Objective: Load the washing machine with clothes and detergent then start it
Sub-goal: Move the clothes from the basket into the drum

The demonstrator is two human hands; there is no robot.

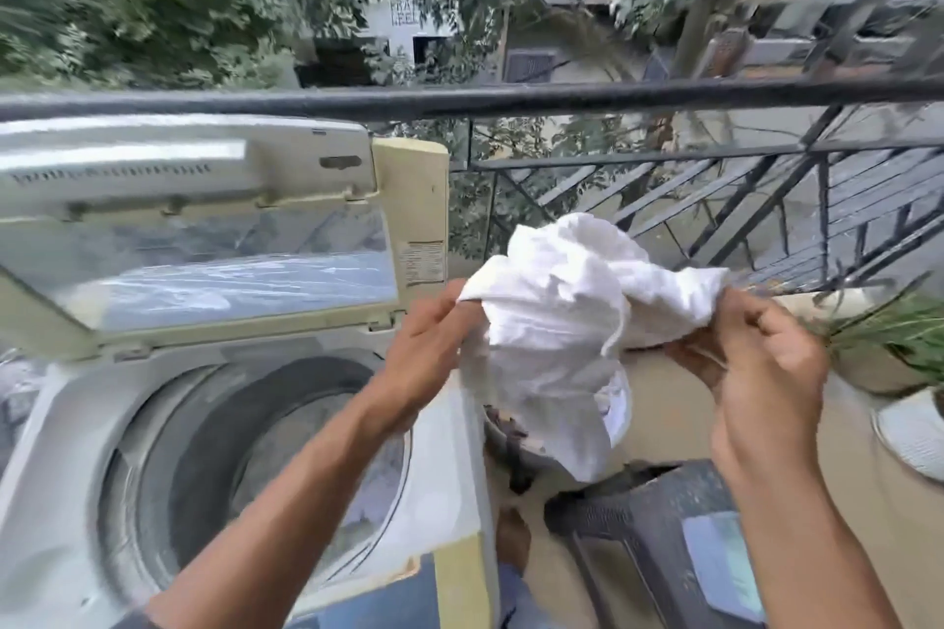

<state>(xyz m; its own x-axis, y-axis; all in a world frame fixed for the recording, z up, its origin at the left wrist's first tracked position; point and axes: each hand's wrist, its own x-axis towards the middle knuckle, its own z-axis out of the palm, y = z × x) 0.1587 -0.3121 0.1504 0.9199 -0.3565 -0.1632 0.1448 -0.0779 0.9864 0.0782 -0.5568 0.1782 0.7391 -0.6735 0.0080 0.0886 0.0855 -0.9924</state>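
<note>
Both arms reach out from the bottom of the view. Left hand (429,322) pinches one edge of a white cloth (557,332) with its fingers (459,317). Right hand (756,363) grips the other edge, fingers closed on it. Between the hands the cloth hangs crumpled, up in the air, just to the right of the washer (214,373). Its lid (204,230) stands open. Inside, the round tub (245,455) looks dark and blurry, so I cannot tell what is in it. A dark chair (654,526) stands below the cloth. A plant pot (878,363) sits at the right by the railing (562,95).
</note>
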